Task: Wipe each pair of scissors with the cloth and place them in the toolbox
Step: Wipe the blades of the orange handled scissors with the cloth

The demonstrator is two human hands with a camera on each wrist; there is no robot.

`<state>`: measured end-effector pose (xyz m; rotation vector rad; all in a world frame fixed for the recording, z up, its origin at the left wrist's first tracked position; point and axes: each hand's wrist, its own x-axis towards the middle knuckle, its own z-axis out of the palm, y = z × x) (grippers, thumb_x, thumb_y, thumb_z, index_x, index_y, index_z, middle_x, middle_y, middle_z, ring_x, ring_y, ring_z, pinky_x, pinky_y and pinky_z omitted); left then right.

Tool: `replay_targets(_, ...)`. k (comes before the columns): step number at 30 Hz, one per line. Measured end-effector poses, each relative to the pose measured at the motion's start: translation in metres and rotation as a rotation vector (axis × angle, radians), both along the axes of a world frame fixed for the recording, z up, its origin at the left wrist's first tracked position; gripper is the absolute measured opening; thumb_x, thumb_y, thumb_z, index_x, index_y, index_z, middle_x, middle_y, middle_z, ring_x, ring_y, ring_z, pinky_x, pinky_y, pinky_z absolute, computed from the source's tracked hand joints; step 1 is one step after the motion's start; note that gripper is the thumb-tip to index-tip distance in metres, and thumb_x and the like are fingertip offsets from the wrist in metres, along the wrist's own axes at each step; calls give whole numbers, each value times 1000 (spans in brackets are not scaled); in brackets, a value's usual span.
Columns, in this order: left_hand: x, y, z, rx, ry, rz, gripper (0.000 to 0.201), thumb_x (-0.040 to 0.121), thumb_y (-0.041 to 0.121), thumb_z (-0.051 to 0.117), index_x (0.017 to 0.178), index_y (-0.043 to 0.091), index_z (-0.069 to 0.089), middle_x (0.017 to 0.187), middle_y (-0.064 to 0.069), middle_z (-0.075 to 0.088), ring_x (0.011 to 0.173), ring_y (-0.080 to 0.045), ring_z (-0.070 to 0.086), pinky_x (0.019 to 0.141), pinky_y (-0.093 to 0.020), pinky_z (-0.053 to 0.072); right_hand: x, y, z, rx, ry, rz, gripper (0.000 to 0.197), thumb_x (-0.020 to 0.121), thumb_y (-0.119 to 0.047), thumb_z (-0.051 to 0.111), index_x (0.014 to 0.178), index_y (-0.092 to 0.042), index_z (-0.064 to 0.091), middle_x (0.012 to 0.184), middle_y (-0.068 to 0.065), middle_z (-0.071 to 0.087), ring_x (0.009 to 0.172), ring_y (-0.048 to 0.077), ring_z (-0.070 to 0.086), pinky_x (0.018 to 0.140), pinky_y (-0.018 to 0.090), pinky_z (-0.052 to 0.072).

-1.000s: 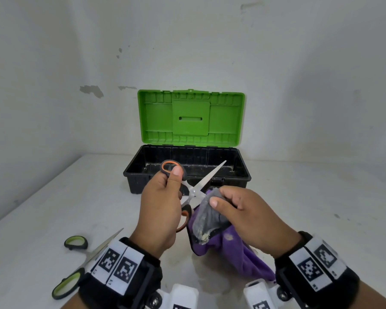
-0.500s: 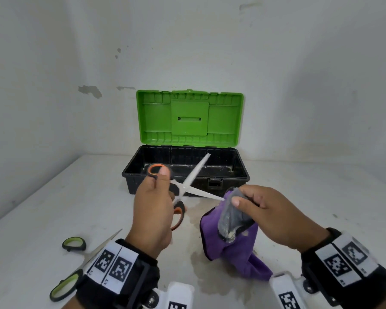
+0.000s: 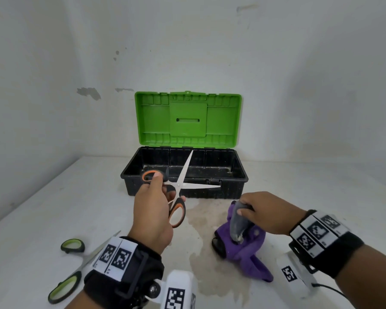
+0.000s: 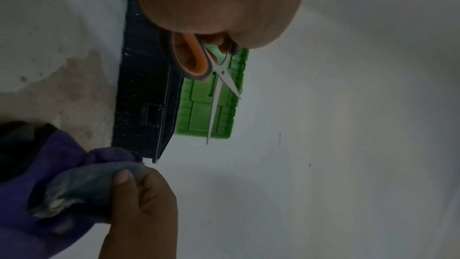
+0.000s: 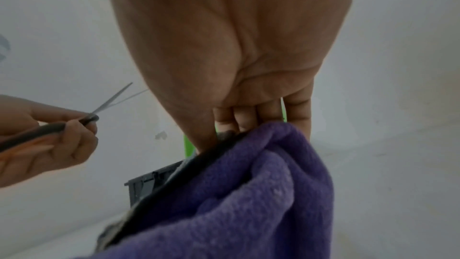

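Observation:
My left hand (image 3: 156, 197) grips the orange-handled scissors (image 3: 181, 186) by their loops, blades spread wide, in the air in front of the toolbox (image 3: 243, 177). The same scissors (image 4: 219, 74) show under my palm in the left wrist view. My right hand (image 3: 263, 212) pinches the top of the purple cloth (image 3: 250, 250), whose lower part rests on the table. In the right wrist view the cloth (image 5: 248, 194) hangs below my fingers (image 5: 248, 113). The black toolbox stands open with its green lid (image 3: 187, 119) up against the wall. Green-handled scissors (image 3: 69, 270) lie at the near left.
A damp stain (image 3: 210, 230) spreads over the white table (image 3: 54, 208) between my hands and the toolbox front. White walls close the back and left side. The green-handled scissors partly hide under my left wrist band.
My hands have drawn apart. The left hand carried the scissors up and left with blades spread wider. The right hand brought the cloth right and down onto the table.

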<state>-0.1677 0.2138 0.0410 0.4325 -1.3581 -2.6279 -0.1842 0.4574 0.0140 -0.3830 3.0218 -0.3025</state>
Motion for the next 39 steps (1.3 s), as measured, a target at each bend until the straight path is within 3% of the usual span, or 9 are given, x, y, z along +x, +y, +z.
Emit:
replay_targets(2,-1,3,0,32,-9,16,22,101,29,53,87,12,55,65,1,45,49,-10,49,59,-33,56,-2,0,0,9,7,-29,17,101,-31,51,110,-21,62,112,-4,66,105,17,61,93,31,48)
replay_targets(5,-4,5,-1,107,-15,14,18,101,28,54,89,14,53,68,1,45,55,-11,48,55,-28,55,8,-8,5,-135,181,-57,36,100,-33,56,134,-21,57,129,-9,56,123,12,52,108,32,40)
replay_targets(8,-5,11,-2,100,-4,18,19,100,29,54,85,18,52,67,4,45,61,-10,47,56,-26,44,30,-41,16,-401,242,-21,26,97,-45,56,111,-26,68,105,-20,63,100,-2,58,90,21,43)
replay_targets(11,-3,20,-1,104,20,-6,22,101,29,53,81,18,53,64,5,46,58,-10,46,53,-25,39,48,-74,20,-653,43,-51,28,97,-49,55,94,-26,70,87,-9,70,75,2,64,70,21,48)
replay_targets(17,2,16,-6,70,27,-72,19,99,26,56,84,15,58,64,2,47,59,-11,46,57,-26,41,52,-102,12,-1076,-88,-84,26,99,-24,62,82,-7,72,66,-4,68,57,10,59,53,22,45)
replay_targets(23,8,-24,-12,-294,110,-152,7,91,17,63,84,16,66,73,-1,54,67,-12,48,65,-29,42,50,-91,13,-1149,-132,-85,32,100,-17,59,75,0,68,73,8,69,57,17,58,53,28,48)
replay_targets(25,9,-38,-13,-537,164,-204,9,90,20,66,82,14,67,75,-2,59,69,-13,50,65,-30,43,48,-86,14,-1175,-152,-113,32,98,-20,62,74,1,68,75,18,67,59,22,58,56,35,47)
replay_targets(28,12,-50,-11,-773,243,-287,14,88,30,69,82,19,73,69,6,64,67,-10,53,65,-29,46,46,-86,13,-1308,-192,-164,29,96,-15,64,82,9,68,73,13,67,56,18,59,53,29,51)
replay_targets(39,15,-30,-22,-778,244,-262,17,90,23,69,77,12,71,60,4,62,50,-3,47,52,-14,39,44,-114,4,-1452,-42,-228,22,94,-12,68,77,3,72,67,9,68,54,17,63,52,27,56)
